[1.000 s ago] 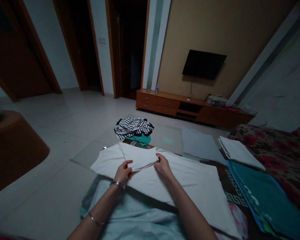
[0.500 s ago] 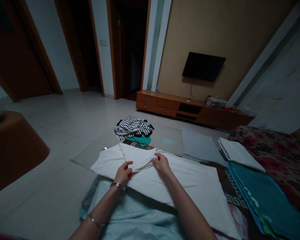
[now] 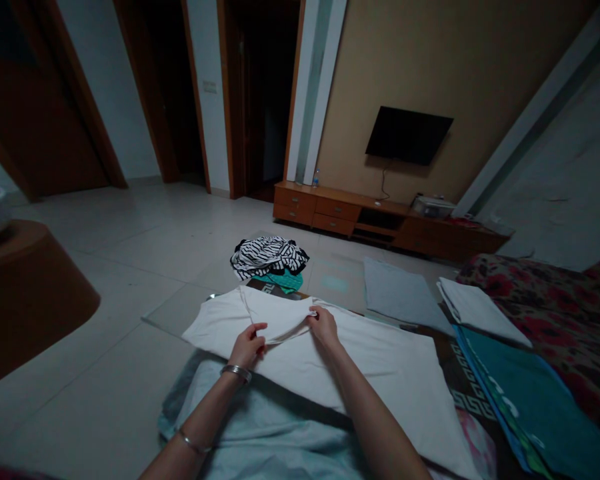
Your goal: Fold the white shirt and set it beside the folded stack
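A white garment [image 3: 390, 360] lies spread out in front of me, its neckline towards the left part. My left hand [image 3: 249, 345], with bangles on the wrist and forearm, pinches the near-left edge of the neckline. The right edge of the neckline is pinched between the fingertips of my right hand [image 3: 323, 325]. Under the garment's near side, light blue-green cloth [image 3: 280, 433] is bunched up.
A zebra-striped pile [image 3: 270, 255] sits beyond the garment, over green cloth [image 3: 287, 281]. To the right are folded grey cloth [image 3: 403, 290], white cloth [image 3: 480, 310] and teal cloth [image 3: 540, 393]. A brown stand [image 3: 30, 293] is at the left.
My right hand has shifted very slightly at the neckline, and the fabric edge between the hands lies a little differently. My left hand has hardly moved.
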`<action>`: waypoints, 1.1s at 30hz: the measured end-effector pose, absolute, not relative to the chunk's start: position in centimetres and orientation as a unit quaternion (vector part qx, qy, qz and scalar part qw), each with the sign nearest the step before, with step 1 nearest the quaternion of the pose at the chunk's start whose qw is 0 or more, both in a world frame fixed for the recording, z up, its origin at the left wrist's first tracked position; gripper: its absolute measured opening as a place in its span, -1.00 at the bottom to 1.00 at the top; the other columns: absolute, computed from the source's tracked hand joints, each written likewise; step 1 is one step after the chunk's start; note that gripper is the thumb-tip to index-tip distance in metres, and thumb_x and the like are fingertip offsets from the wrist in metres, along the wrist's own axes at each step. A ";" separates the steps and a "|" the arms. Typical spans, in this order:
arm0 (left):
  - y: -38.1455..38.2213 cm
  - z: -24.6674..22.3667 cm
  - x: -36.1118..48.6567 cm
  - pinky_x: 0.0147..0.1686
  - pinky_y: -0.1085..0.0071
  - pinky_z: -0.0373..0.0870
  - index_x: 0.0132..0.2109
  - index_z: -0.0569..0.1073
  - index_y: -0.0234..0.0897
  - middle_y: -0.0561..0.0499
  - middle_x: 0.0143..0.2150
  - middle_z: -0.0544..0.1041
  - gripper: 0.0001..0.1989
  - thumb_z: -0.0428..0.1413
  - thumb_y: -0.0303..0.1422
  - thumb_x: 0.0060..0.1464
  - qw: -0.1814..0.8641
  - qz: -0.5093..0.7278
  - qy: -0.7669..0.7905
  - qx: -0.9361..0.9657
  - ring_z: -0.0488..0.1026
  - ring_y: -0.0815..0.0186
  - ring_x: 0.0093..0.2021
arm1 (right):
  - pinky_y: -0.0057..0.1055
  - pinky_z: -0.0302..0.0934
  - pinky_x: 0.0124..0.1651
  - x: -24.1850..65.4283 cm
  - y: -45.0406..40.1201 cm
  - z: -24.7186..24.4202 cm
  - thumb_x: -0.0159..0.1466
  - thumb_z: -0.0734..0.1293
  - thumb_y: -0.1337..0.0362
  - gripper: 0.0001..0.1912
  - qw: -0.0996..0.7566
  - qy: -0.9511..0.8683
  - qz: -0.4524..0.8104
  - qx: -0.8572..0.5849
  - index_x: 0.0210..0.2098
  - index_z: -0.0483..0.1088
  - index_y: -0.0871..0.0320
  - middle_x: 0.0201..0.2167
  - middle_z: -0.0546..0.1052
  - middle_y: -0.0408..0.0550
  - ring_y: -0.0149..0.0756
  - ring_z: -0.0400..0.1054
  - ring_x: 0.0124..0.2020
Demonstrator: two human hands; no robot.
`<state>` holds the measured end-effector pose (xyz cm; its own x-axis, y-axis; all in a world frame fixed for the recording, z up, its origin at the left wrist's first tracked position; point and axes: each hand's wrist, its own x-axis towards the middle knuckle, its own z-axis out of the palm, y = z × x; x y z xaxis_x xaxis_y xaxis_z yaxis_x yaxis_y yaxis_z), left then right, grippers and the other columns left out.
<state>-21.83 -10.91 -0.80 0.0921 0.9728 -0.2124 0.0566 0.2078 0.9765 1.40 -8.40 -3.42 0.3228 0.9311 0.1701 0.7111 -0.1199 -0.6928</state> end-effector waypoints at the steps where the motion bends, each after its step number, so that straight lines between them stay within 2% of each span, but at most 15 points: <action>1: -10.9 -0.8 -21.8 -0.66 0.57 0.16 0.00 0.38 -0.47 0.17 -0.67 0.35 -0.52 0.03 -0.51 -0.17 0.562 0.406 0.537 0.480 0.25 0.47 -0.70 | -0.41 0.17 0.00 1.4 -8.4 -3.4 0.09 0.27 0.38 -0.62 0.351 -0.566 0.153 -0.730 -0.09 0.48 0.12 -0.12 0.53 -0.01 -0.26 0.37 -0.10; 4: -11.0 -0.6 -21.8 -0.66 0.58 0.15 0.00 0.37 -0.48 0.16 -0.67 0.35 -0.51 0.03 -0.52 -0.18 0.562 0.403 0.540 0.480 0.24 0.47 -0.70 | -0.42 0.13 0.04 1.7 -8.7 -3.5 0.06 0.27 0.44 -0.56 0.345 -0.584 0.134 -0.722 -0.06 0.46 0.13 -0.08 0.52 -0.01 -0.24 0.34 -0.03; 6: -11.1 -0.4 -21.7 -0.66 0.57 0.16 0.01 0.37 -0.48 0.17 -0.67 0.35 -0.50 0.01 -0.52 -0.18 0.560 0.402 0.542 0.480 0.24 0.47 -0.70 | -0.42 0.14 0.02 2.0 -8.9 -3.5 0.06 0.23 0.47 -0.54 0.352 -0.582 0.122 -0.723 -0.06 0.47 0.13 -0.09 0.52 -0.02 -0.26 0.34 -0.05; 10: -11.3 0.0 -21.6 -0.67 0.55 0.16 0.01 0.37 -0.48 0.19 -0.69 0.30 -0.48 0.00 -0.53 -0.20 0.557 0.401 0.549 0.478 0.24 0.44 -0.71 | -0.44 0.20 -0.10 2.7 -9.7 -3.6 0.10 0.20 0.44 -0.64 0.369 -0.545 0.115 -0.744 -0.18 0.51 0.11 -0.22 0.54 -0.07 -0.29 0.39 -0.21; 14: -11.3 0.0 -21.6 -0.66 0.55 0.17 0.00 0.40 -0.47 0.19 -0.69 0.30 -0.49 0.01 -0.53 -0.21 0.548 0.396 0.559 0.479 0.25 0.45 -0.71 | -0.43 0.19 -0.07 3.4 -10.2 -3.8 0.13 0.21 0.39 -0.71 0.379 -0.546 0.118 -0.737 -0.26 0.53 0.11 -0.24 0.56 -0.07 -0.29 0.40 -0.19; 17: -11.5 -0.3 -21.5 -0.64 0.54 0.21 0.00 0.40 -0.49 0.16 -0.68 0.32 -0.49 0.00 -0.51 -0.20 0.557 0.394 0.554 0.477 0.27 0.43 -0.69 | -0.43 0.20 -0.09 3.7 -9.9 -3.8 0.17 0.20 0.35 -0.69 0.380 -0.536 0.141 -0.741 -0.19 0.52 0.13 -0.24 0.57 -0.05 -0.28 0.41 -0.19; 20: -11.9 -0.3 -21.1 -0.64 0.54 0.21 0.00 0.42 -0.50 0.15 -0.67 0.34 -0.49 0.01 -0.50 -0.19 0.559 0.396 0.540 0.488 0.27 0.43 -0.67 | -0.42 0.21 -0.14 3.3 -9.2 -3.5 0.25 0.18 0.22 -0.65 0.370 -0.523 0.160 -0.751 -0.08 0.47 0.15 -0.26 0.56 -0.01 -0.25 0.42 -0.22; 22: -12.0 -0.2 -20.8 -0.63 0.55 0.21 0.00 0.43 -0.50 0.14 -0.67 0.35 -0.50 0.01 -0.51 -0.19 0.553 0.396 0.540 0.496 0.28 0.44 -0.66 | -0.41 0.20 -0.15 2.7 -8.8 -3.4 0.22 0.23 0.17 -0.63 0.354 -0.534 0.153 -0.752 -0.05 0.45 0.17 -0.23 0.55 0.03 -0.23 0.41 -0.21; 25: -12.0 -0.1 -20.6 -0.60 0.56 0.23 0.00 0.43 -0.53 0.13 -0.66 0.37 -0.50 0.02 -0.52 -0.18 0.556 0.384 0.545 0.495 0.29 0.45 -0.65 | -0.42 0.19 -0.14 1.8 -8.3 -3.4 0.11 0.31 0.27 -0.53 0.347 -0.547 0.131 -0.750 0.03 0.39 0.19 -0.19 0.52 0.04 -0.23 0.39 -0.20; 27: -12.2 -0.3 -20.8 -0.59 0.54 0.26 0.02 0.40 -0.55 0.11 -0.64 0.40 -0.49 0.01 -0.53 -0.17 0.570 0.373 0.545 0.489 0.31 0.44 -0.65 | -0.44 0.19 -0.18 1.5 -8.1 -3.5 0.07 0.29 0.35 -0.47 0.363 -0.539 0.134 -0.748 0.07 0.35 0.20 -0.24 0.52 0.01 -0.26 0.39 -0.26; 31: -12.6 -1.0 -21.8 -0.55 0.50 0.31 0.11 0.33 -0.52 0.09 -0.60 0.43 -0.44 0.03 -0.49 -0.12 0.591 0.323 0.531 0.515 0.37 0.40 -0.62 | -0.47 0.18 -0.25 2.0 -8.1 -4.0 0.08 0.25 0.33 -0.48 0.389 -0.525 0.146 -0.743 0.06 0.36 0.23 -0.34 0.50 -0.05 -0.31 0.36 -0.35; 33: -12.2 -0.9 -22.8 -0.56 0.49 0.29 0.12 0.34 -0.43 0.09 -0.56 0.44 -0.46 0.06 -0.46 -0.08 0.554 0.297 0.532 0.567 0.37 0.38 -0.60 | -0.46 0.17 -0.23 2.7 -8.3 -4.2 0.07 0.27 0.32 -0.50 0.366 -0.539 0.143 -0.745 0.03 0.39 0.23 -0.33 0.50 -0.04 -0.30 0.36 -0.34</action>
<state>-22.84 -12.21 -0.90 0.2568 0.9329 -0.2526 0.2746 0.1801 0.9445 2.65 -8.29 -4.19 0.3775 0.9081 0.1814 0.6991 -0.1510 -0.6989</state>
